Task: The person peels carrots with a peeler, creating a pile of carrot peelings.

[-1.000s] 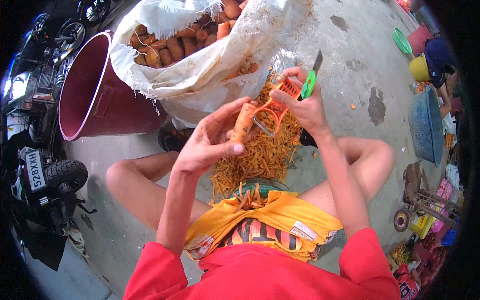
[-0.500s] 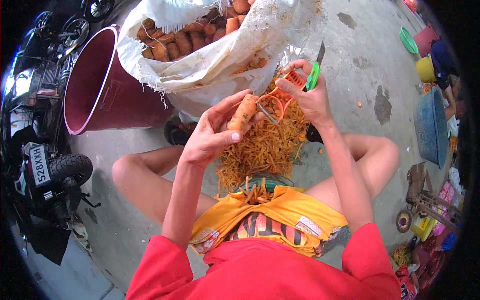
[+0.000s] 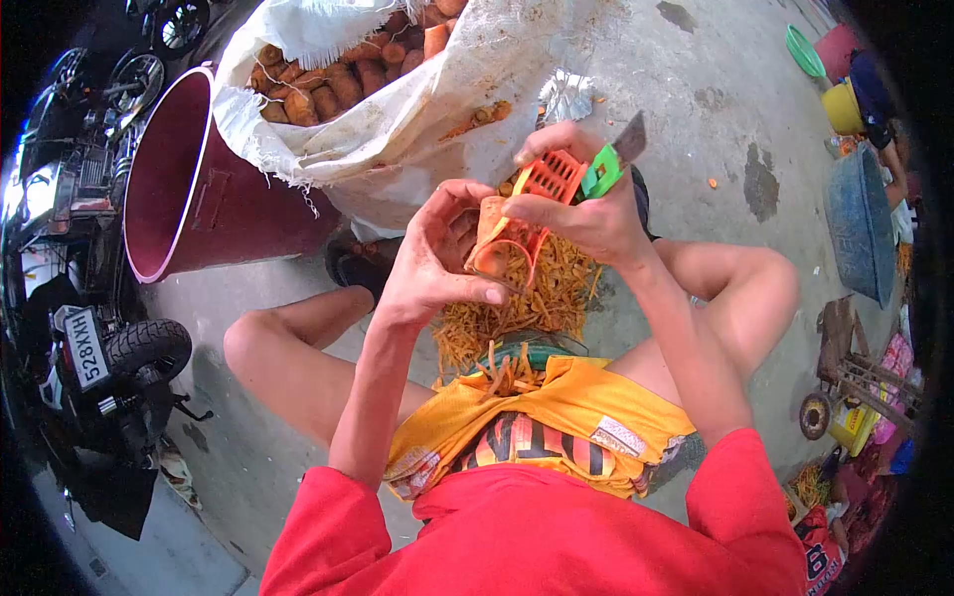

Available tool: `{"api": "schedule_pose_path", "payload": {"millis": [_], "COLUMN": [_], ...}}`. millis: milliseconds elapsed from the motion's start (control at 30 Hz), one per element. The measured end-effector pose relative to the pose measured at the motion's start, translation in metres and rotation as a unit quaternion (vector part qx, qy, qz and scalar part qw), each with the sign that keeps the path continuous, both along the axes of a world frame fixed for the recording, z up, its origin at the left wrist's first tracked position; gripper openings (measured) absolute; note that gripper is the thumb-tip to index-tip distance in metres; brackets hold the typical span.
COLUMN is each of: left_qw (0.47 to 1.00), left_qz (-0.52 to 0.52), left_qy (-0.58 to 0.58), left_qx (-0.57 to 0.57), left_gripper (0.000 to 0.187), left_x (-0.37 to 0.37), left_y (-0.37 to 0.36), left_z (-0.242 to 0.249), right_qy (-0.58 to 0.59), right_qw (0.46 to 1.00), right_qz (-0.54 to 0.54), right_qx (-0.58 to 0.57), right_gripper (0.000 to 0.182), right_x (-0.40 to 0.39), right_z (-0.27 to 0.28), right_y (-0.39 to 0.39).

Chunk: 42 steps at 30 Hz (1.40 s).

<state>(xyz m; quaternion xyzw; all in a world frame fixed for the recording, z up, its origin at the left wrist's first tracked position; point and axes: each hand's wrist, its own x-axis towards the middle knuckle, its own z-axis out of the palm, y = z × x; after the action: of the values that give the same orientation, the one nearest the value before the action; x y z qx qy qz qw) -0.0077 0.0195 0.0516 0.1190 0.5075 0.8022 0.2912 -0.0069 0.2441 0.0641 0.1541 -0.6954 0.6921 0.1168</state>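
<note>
My left hand is closed around an orange carrot, held out over my lap. In my right hand is an orange plastic peeler, its U-shaped end lying over the carrot's near end. A small knife with a green handle is also tucked in the right hand, blade pointing up and away. Beneath both hands lies a heap of carrot peelings between my legs, with a green rim at its near side. The blade's exact contact with the carrot is partly hidden.
Ahead stands a white woven sack full of carrots. A maroon bucket is left of it, with a parked motorcycle farther left. At right are a blue tub, a wheeled cart and another person's arm.
The peeler has come left and down onto the carrot, from beside it. The carrot is now more upright, and the right hand's knife has tilted further right.
</note>
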Motion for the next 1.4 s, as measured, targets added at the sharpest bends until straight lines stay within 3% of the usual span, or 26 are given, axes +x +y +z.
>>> {"api": "schedule_pose_path", "payload": {"millis": [67,333,400,467,500,567,600,633,667,733,767,833,933,1033,1100,1167,1233,1267,1367,1400], "left_qw": [1.000,0.998,0.998,0.996,0.996,0.997,0.997,0.999,0.995,0.998,0.995,0.995,0.995,0.994,0.993,0.995,0.994,0.993,0.993,0.994], "left_qz": [-0.017,0.023,-0.004,-0.019,-0.023,0.020,0.032,0.018,0.002,0.005,0.011,0.027,0.045,0.030,0.039,0.055,0.037,0.015,0.020,0.045], "left_qy": [0.014,-0.035,-0.003,0.014,0.015,-0.026,-0.024,0.037,0.095,0.048,0.011,0.011,0.004,0.030,0.025,0.065,0.078,0.084,0.064,0.048], "left_qx": [0.010,0.048,0.062,0.083,0.084,0.066,0.068,0.031,-0.007,0.043,0.097,0.090,0.088,0.102,0.104,0.057,0.068,0.077,0.099,0.089], "left_gripper": [0.097,0.097,0.097,0.097,0.097,0.099,0.099,0.100,0.101,0.101,0.100,0.100,0.100,0.099,0.098,0.097,0.097,0.098,0.100,0.100], "left_x": [-0.001,0.005,0.006,0.010,0.010,0.008,0.007,0.005,0.004,0.010,0.009,0.006,0.007,0.007,0.003,0.001,-0.003,-0.001,0.005,0.005], "left_y": [0.002,0.007,0.006,0.009,0.011,0.012,0.010,0.008,0.006,0.005,0.007,0.011,0.014,0.005,0.009,0.011,0.008,0.006,0.012,0.016], "left_z": [0.000,-0.001,-0.008,-0.006,-0.003,0.000,-0.002,-0.007,-0.011,-0.014,-0.014,-0.016,-0.014,-0.018,-0.011,-0.014,-0.017,-0.019,-0.010,-0.007], "right_qy": [-0.101,-0.059,-0.039,-0.074,-0.073,-0.033,0.128,0.130,0.072,-0.010,-0.008,-0.003,-0.007,-0.054,0.003,-0.004,0.120,0.013,-0.034,-0.012], "right_qw": [0.994,0.998,0.999,0.992,0.992,0.993,0.991,0.991,0.997,0.997,0.997,0.998,0.999,0.997,0.997,0.997,0.988,0.999,0.997,0.996], "right_qz": [0.040,0.032,0.025,-0.083,-0.087,-0.045,-0.024,-0.023,-0.021,-0.078,-0.079,-0.037,0.015,0.007,-0.072,-0.026,-0.013,-0.049,-0.072,-0.028], "right_qx": [-0.006,-0.020,-0.007,-0.060,-0.058,-0.103,0.006,0.005,-0.015,0.010,0.012,-0.054,-0.042,-0.062,-0.023,-0.070,0.094,0.022,-0.022,-0.084], "right_gripper": [0.043,0.042,0.042,0.035,0.035,0.031,0.026,0.026,0.026,0.027,0.027,0.026,0.024,0.023,0.020,0.019,0.015,0.018,0.020,0.021], "right_x": [0.001,-0.006,-0.017,-0.037,-0.036,-0.031,-0.023,-0.026,-0.025,-0.032,-0.032,-0.033,-0.015,-0.025,-0.036,-0.019,-0.014,-0.019,-0.034,-0.024], "right_z": [-0.002,-0.012,-0.023,-0.032,-0.029,-0.016,-0.010,-0.009,-0.009,-0.023,-0.020,-0.013,0.002,-0.012,-0.005,-0.001,0.002,-0.007,-0.014,-0.003], "right_y": [0.001,0.002,0.010,0.023,0.026,0.027,0.006,0.006,0.007,0.023,0.025,0.027,0.005,0.024,0.025,0.009,0.004,0.009,0.031,0.017]}}
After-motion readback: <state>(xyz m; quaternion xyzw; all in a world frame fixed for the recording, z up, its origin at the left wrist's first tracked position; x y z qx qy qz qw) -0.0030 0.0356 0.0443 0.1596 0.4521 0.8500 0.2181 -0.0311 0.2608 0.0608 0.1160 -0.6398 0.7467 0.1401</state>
